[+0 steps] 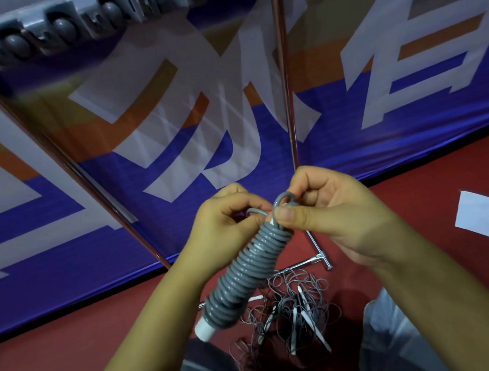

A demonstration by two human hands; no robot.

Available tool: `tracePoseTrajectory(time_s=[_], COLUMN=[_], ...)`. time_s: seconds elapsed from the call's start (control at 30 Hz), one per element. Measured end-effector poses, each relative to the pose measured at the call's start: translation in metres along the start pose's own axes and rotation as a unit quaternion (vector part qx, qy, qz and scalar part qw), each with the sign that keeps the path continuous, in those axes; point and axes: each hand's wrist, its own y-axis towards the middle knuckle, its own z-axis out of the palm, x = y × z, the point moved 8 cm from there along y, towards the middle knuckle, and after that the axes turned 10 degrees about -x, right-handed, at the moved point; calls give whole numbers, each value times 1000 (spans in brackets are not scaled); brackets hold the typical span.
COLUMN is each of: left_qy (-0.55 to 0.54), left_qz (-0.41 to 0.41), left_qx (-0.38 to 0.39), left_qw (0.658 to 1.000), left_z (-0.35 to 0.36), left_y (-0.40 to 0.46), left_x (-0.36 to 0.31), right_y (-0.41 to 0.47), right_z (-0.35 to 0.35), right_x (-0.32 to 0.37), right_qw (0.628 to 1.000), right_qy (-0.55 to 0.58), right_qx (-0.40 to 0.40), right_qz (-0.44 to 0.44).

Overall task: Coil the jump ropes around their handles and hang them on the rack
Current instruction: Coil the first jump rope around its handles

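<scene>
A grey jump rope [243, 275] is coiled tightly around its white handles, with a white handle end showing at the bottom. It tilts from lower left to upper right between my hands. My left hand [225, 218] pinches the rope at the top of the coil. My right hand [326, 208] pinches a small grey loop at the coil's top end between thumb and fingers. On the red floor below lies a tangled pile of grey ropes with white handles [292, 312]. The rack's top bar with grey ball hooks [61, 27] runs across the upper left.
Thin chrome rack poles [283, 75] stand before a blue, white and orange banner [375, 89]. A chrome foot of the rack [319, 259] rests on the red floor. A white sheet [482, 215] lies at right. My knees show at the bottom.
</scene>
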Motion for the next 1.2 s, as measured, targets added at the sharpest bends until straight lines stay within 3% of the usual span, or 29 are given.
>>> tracePoseTrajectory(time_s=[0.27, 0.4, 0.57, 0.77, 0.93, 1.2], left_qy=[63, 100, 145, 56, -37, -87], left_qz=[47, 72, 82, 42, -1, -22], left_qx=[-133, -134, -135, -130, -125, -27], left_qw=[988, 983, 977, 989, 992, 996], left_z=[-22, -23, -22, -29, -30, -20], left_y=[0, -5, -10, -9, -8, -10], left_x=[-26, -32, -41, -40, -36, -30], right_y=[-2, -4, -2, -1, -2, -4], right_z=[-7, -9, -7, 1, 7, -3], right_x=[4, 0, 4, 7, 12, 13], right_qw=[998, 993, 991, 994, 977, 951], right_qy=[4, -4, -19, -21, -138, -213], right_qx=[-57, -108, -109, -82, -94, -143], right_qz=[-22, -48, -76, -74, -130, -173])
